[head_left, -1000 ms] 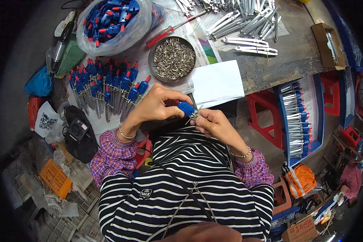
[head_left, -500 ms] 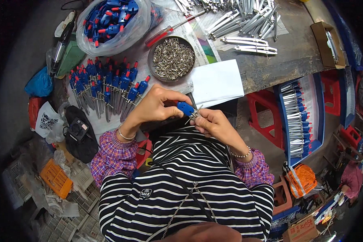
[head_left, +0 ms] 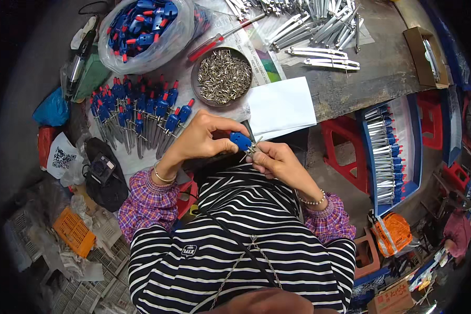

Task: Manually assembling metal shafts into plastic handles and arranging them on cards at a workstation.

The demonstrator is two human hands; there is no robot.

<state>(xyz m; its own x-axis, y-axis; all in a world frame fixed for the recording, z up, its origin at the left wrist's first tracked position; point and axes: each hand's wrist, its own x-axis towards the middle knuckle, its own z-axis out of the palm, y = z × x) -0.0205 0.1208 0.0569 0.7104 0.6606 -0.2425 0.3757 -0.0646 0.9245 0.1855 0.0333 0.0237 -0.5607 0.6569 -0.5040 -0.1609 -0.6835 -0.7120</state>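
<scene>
In front of my body I hold a drawing compass by its blue plastic head (head_left: 240,140). My left hand (head_left: 203,137) pinches that head from the left between thumb and forefinger. From the right, the thumb and fingers of my right hand (head_left: 280,162) close on the compass's metal joint (head_left: 252,149), where a thin metal rod sticks out. The legs are mostly hidden by my right fingers. Just beyond my hands stands a round metal bowl (head_left: 194,78) of small silver pins or screws. Compasses with blue heads and red tips (head_left: 162,108) lie fanned out left of it.
A clear plastic bag (head_left: 180,44) holds more blue heads. Behind the bowl lies a red-handled screwdriver (head_left: 206,48), with white paper (head_left: 282,107) nearer me. Metal compass legs (head_left: 324,31) are heaped at the far right. A blue tray (head_left: 412,152) of compasses stands beside red stools (head_left: 345,152).
</scene>
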